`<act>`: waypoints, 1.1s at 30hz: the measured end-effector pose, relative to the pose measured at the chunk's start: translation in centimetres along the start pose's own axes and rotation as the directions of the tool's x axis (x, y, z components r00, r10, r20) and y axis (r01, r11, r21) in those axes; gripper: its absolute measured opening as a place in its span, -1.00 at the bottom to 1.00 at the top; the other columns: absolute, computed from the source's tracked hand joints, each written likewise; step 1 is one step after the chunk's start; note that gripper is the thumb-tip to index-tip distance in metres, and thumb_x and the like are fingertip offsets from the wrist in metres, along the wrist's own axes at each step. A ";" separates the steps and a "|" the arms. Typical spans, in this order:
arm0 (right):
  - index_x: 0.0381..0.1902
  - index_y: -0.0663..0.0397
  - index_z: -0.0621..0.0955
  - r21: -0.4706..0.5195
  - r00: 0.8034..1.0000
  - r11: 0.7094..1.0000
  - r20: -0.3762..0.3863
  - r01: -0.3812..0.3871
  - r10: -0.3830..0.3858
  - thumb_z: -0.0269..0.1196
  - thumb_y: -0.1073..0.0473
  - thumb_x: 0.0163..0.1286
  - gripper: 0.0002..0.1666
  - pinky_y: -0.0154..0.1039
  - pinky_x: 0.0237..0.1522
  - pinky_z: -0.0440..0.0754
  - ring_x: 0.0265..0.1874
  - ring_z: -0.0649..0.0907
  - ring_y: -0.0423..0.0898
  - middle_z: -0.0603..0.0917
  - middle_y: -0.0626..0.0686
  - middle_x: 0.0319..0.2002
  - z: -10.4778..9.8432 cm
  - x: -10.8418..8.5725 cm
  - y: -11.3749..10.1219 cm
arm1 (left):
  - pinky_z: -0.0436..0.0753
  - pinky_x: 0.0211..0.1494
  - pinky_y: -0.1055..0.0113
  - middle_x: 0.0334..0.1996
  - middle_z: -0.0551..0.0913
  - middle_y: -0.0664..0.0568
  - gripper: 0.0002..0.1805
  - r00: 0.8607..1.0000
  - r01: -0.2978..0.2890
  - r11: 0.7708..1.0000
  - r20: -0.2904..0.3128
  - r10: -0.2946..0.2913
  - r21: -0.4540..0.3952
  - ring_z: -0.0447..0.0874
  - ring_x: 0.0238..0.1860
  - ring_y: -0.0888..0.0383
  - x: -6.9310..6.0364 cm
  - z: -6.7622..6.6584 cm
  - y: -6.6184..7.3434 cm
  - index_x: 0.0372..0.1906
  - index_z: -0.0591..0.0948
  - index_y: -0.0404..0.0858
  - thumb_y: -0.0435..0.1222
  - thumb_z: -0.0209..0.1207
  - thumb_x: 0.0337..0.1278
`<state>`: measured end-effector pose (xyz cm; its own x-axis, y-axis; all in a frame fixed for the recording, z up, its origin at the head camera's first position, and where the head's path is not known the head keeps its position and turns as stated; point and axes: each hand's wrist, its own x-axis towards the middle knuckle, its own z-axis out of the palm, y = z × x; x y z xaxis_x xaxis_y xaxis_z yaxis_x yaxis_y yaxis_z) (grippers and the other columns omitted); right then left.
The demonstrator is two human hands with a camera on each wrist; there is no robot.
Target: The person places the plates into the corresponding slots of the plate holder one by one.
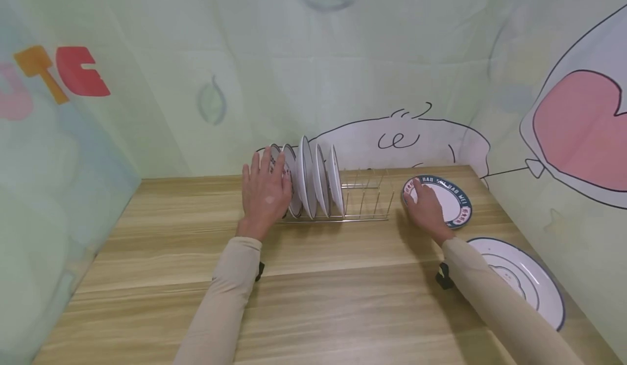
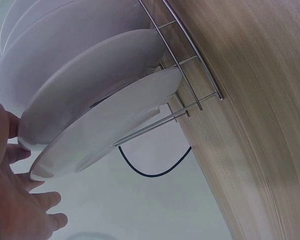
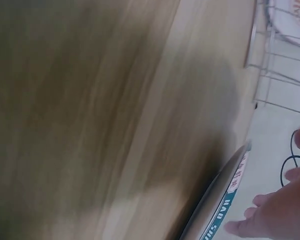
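Observation:
Several white plates (image 1: 306, 177) stand on edge in the left part of a silver wire rack (image 1: 364, 220). My left hand (image 1: 264, 196) is at the leftmost plates, its fingers extended upward. In the left wrist view, the fingertips lie along the rim of the outermost plate (image 2: 107, 122). My right hand (image 1: 425, 210) is over the left part of a small plate (image 1: 448, 204) with a dark blue lettered rim, lying on the table. The right wrist view shows the fingers loosely bent above that plate's lettered rim (image 3: 222, 212); contact cannot be made out.
A larger white plate (image 1: 546, 289) with a blue edge lies at the right, partly behind my right forearm. Slots at the rack's right end hold no plates. A printed cloth (image 1: 274, 93) hangs behind the wooden table (image 1: 338, 299).

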<state>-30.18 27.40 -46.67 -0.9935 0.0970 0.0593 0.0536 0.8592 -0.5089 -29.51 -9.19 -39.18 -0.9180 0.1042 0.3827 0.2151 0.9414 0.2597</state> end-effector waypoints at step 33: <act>0.55 0.22 0.06 -0.232 0.975 0.968 0.174 -0.100 0.142 -0.17 -0.26 0.55 -0.13 0.57 0.39 -0.22 0.50 -0.11 0.51 -0.13 0.56 0.50 2.0 0.8 2.1 | 0.04 0.57 -0.27 0.58 0.09 -0.19 -0.42 1.000 -0.003 1.000 -0.007 0.004 0.008 0.01 0.58 -0.26 0.0 0.0 -0.1 0.51 0.27 -0.14 -0.12 -0.12 0.47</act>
<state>-31.08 28.25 -49.37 -0.9780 0.1294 -0.1636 0.1741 0.9383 -0.2988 -29.53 -9.24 -39.22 -0.9150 0.1054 0.3895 0.2157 0.9435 0.2515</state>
